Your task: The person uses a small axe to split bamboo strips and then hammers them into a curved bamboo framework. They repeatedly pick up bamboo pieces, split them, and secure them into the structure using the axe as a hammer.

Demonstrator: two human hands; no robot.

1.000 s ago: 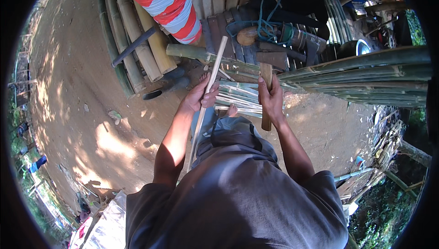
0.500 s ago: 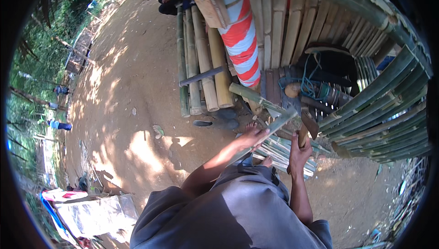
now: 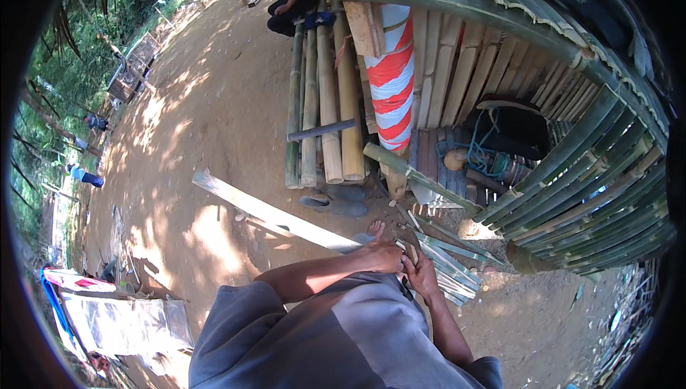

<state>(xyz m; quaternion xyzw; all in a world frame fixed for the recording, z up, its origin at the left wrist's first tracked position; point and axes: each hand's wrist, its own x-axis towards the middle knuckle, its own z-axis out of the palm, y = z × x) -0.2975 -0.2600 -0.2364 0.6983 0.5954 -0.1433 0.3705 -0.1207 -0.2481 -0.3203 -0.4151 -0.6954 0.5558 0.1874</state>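
Bc L grip [image 3: 384, 255] covers it, bamboo strip [image 3: 279, 214] nr end's unclear.

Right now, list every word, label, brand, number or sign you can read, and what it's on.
No readable text.
Red-and-white striped post: stripes only, no lettering visible.
Split bamboo strip at the left hand: no marks visible.
Dark cylinder beside the blue-green rope: too small and shaded to read any marking.
Red-and-white sheet at lower left: too small and blurred to tell.
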